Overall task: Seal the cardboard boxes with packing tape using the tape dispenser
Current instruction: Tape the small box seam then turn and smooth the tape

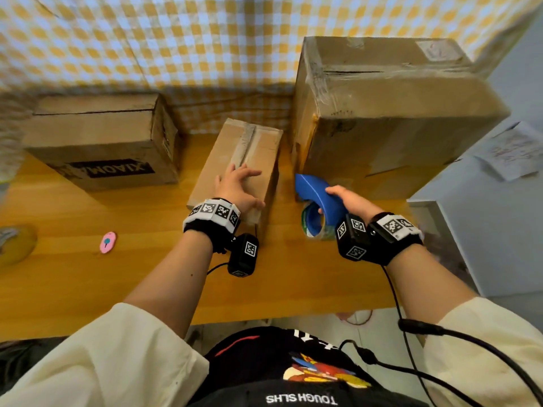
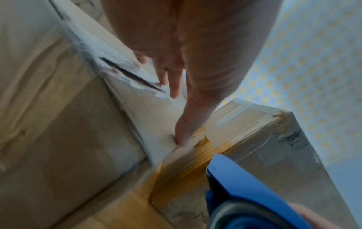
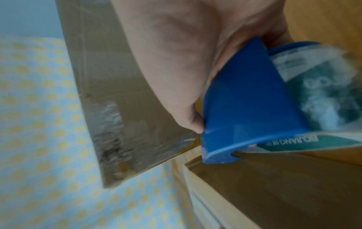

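Note:
Three cardboard boxes stand on the wooden table [image 1: 88, 274]: a printed one at the left [image 1: 102, 142], a small narrow one [image 1: 249, 154] in the middle with tape along its top seam, and a large one [image 1: 390, 113] at the right. My left hand [image 1: 239, 183] lies on the small box [image 2: 58, 124] with its fingers [image 2: 174, 86] straight and spread. My right hand [image 1: 346, 199] grips a blue tape dispenser [image 1: 316, 192] holding a tape roll [image 1: 313, 227], low in the gap between the small box [image 3: 284, 186] and the large box [image 3: 117, 77]. The thumb [image 3: 188, 117] presses on the dispenser [image 3: 245, 108].
A pink tag [image 1: 107, 242] lies on the table at the left, with a yellowish tape roll [image 1: 16, 245] at the left edge. A checked cloth [image 1: 176, 39] hangs behind the boxes. A white cabinet with papers [image 1: 514, 151] stands at the right. The table's front edge [image 1: 264, 314] is near my body.

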